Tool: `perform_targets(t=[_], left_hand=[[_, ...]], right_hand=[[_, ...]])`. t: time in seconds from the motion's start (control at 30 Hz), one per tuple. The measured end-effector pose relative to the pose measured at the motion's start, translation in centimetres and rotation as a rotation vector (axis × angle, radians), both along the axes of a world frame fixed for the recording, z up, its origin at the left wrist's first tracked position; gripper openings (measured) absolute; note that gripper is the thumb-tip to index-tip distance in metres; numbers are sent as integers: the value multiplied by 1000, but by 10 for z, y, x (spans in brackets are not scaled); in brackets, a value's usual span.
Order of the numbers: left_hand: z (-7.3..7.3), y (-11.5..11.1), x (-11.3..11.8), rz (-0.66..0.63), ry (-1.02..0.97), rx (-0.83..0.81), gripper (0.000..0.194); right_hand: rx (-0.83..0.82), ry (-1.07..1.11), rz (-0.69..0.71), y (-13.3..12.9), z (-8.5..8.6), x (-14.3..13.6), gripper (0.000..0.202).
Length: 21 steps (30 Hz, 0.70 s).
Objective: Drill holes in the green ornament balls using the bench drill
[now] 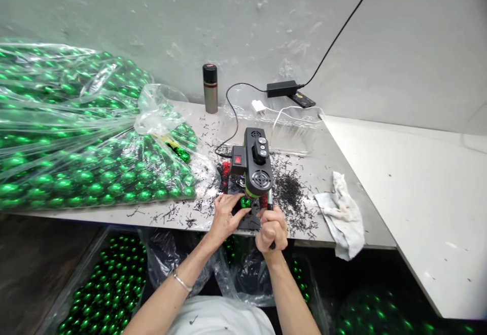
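Observation:
My left hand (227, 215) pinches a shiny green ball (245, 202) between thumb and fingers, right under the head of a small black bench machine (258, 165). The machine has round vents, buttons on top and a red switch (238, 159) on its left side. Wrapped round the black grip of the machine's metal lever (270, 199) is my right hand (272, 229). The machine's dark base (249, 222) shows below the ball, partly hidden by my hands.
A clear bag of green balls (95, 137) covers the table's left. Black shavings (291, 188) lie around the machine. A flask (210, 89), power adapter (281, 88), clear plastic tray (292, 140) and stained cloth (342, 216) stand or lie about. Open bags of balls (110, 279) sit below.

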State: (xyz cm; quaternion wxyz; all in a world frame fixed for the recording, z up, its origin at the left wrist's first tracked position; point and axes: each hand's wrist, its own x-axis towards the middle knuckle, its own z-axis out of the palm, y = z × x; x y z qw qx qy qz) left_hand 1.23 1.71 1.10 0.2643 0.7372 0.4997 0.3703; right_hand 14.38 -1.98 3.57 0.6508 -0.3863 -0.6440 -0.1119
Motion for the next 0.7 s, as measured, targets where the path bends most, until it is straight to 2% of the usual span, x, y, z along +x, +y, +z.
perform_targets(t=[0.13,0.27,0.33,0.5,0.6,0.7], left_hand=[[-4,3,2,-6,-31,30,29],[-8,0,-10,8,-78,52,32],[-10,-8,-29,68,-71,24,39],[-16,-39,-94,234,-56,20,61],[-8,-42,-113,316,-41,57,55],[12,-31,-107,356,-31,162,41]], right_hand=[[-17,-117,-8,0,-2,3,27],[12,18,-19,-1,6,1,29],[9,32,-6,-1,11,-1,29],[41,17,-4,0,16,-1,29],[36,6,-7,0,16,0,29],[26,0,-18,-1,15,0,28]])
